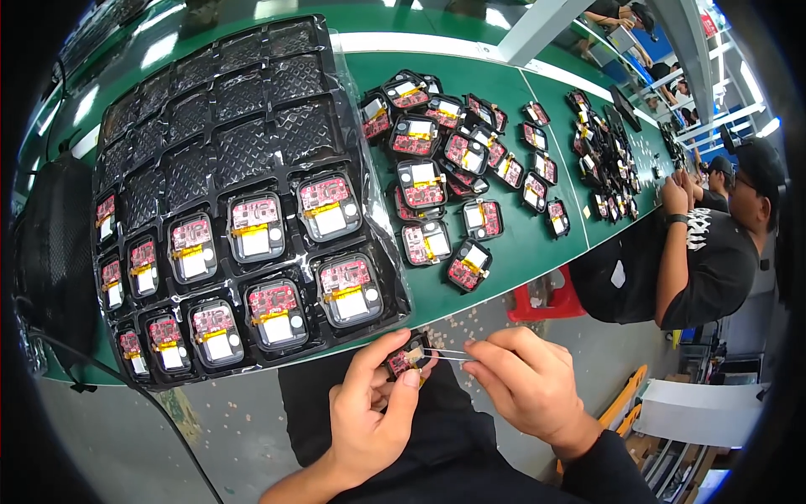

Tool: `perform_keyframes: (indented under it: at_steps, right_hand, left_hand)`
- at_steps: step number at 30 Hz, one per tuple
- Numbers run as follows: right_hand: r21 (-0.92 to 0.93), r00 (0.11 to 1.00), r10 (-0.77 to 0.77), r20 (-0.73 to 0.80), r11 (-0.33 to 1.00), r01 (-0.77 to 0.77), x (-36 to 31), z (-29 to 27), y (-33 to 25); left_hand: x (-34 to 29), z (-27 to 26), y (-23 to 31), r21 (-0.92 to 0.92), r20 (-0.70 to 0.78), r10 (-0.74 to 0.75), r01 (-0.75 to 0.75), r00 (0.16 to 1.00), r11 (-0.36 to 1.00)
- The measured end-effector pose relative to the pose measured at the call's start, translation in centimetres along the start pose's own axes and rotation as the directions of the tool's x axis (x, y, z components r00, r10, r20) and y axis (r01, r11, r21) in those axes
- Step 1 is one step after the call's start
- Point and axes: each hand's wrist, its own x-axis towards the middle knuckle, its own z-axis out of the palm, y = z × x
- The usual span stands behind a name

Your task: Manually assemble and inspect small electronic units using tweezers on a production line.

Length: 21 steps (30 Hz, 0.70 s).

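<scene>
My left hand (369,412) grips a small black device housing (401,363) with a red circuit board inside, just off the table's near edge and above my lap. Thumb and fingers press on its sides and hide part of it. From the right, my right hand (531,380) pinches thin metal tweezers (451,355). Their tips reach a small pale tan piece on the board; whether they hold it cannot be made out. Close by lies a black plastic tray (281,126). Its near two rows hold similar housings (348,290) with red boards, yellow tape and white blocks.
Loose housings (420,181) lie in a heap on the green table (520,239), with another pile (600,155) farther right. A co-worker (722,227) sits at the right, near a red stool (546,298). A black bag (57,244) stands left of the tray; a cable (172,428) hangs below.
</scene>
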Motion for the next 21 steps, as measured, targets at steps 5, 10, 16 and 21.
perform_keyframes:
  at_steps: [5,10,16,21]
  right_hand:
    - [-0.132,0.997,-0.055,-0.054,0.990,0.048,-0.1,0.3,-1.2]
    - [-0.176,0.994,-0.075,-0.077,0.982,0.060,0.3,0.2,-2.0]
    - [0.103,0.998,0.051,-0.044,0.994,-0.046,1.1,0.2,-1.8]
    - [0.239,0.996,0.089,-0.024,0.968,-0.081,0.8,0.7,-1.5]
  left_hand:
    - [-0.2,-0.1,-0.2,0.035,0.011,0.000,0.000,1.000,0.999]
    - [-0.1,-0.7,0.0,-0.076,0.043,-0.050,0.053,0.998,0.996]
    - [-0.3,-1.2,0.8,-0.458,0.117,-0.158,0.194,0.980,0.868]
    - [-0.6,-1.3,0.8,-0.373,0.126,-0.182,0.216,0.975,0.902]
